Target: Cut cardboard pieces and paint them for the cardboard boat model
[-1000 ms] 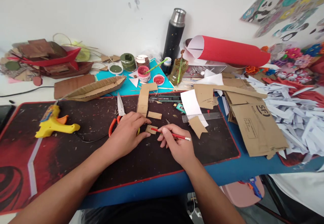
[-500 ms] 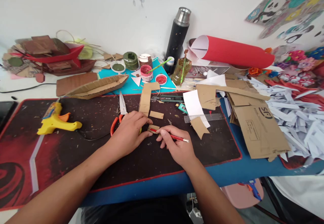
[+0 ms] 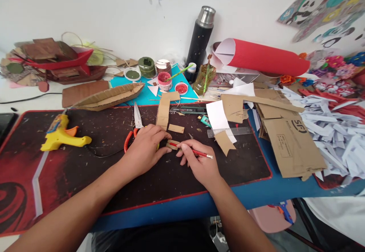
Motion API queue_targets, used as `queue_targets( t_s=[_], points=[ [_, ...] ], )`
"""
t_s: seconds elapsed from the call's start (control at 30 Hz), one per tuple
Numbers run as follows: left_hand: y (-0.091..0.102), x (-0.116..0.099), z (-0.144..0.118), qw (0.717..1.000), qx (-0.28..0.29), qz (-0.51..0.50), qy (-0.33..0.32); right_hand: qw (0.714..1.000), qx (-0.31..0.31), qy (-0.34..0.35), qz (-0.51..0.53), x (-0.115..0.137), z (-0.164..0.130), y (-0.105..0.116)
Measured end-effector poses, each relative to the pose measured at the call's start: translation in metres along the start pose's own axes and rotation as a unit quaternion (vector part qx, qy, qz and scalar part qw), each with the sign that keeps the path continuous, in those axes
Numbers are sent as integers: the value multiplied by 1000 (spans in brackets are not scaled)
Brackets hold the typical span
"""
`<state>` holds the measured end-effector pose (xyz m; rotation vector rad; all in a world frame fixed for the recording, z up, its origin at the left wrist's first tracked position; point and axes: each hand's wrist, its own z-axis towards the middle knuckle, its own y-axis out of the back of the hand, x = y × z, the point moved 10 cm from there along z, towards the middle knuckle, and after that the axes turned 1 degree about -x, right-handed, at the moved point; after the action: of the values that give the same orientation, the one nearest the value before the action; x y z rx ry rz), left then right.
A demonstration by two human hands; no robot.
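Note:
My left hand (image 3: 145, 149) presses its fingertips down on a small piece of cardboard (image 3: 173, 144) lying on the dark desk mat (image 3: 85, 168). My right hand (image 3: 198, 162) holds a red pencil (image 3: 196, 152) whose tip rests on that same piece. Red-handled scissors (image 3: 134, 127) lie partly under my left hand. A second small cardboard rectangle (image 3: 176, 129) and a long cardboard strip (image 3: 163, 112) lie just beyond my hands.
A yellow glue gun (image 3: 61, 137) lies at the left of the mat. A clear ruler (image 3: 229, 131), white paper and cardboard sheets (image 3: 291, 141) sit to the right. Paint pots (image 3: 162, 81), a black flask (image 3: 199, 41), a red corrugated roll (image 3: 265, 58) and a cardboard boat (image 3: 110, 97) line the back.
The pencil tip has crept slightly left along the small cardboard piece. My left hand stays pressed on it. The view has shifted a little.

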<state>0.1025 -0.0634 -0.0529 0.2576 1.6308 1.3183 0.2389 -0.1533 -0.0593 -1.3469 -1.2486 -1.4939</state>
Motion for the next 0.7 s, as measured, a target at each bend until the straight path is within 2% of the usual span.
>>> queue_targets(
  t_s=[0.7],
  points=[
    [1, -1, 0, 1000, -2, 6, -3, 999, -32, -19, 30, -6, 0, 7]
  ],
)
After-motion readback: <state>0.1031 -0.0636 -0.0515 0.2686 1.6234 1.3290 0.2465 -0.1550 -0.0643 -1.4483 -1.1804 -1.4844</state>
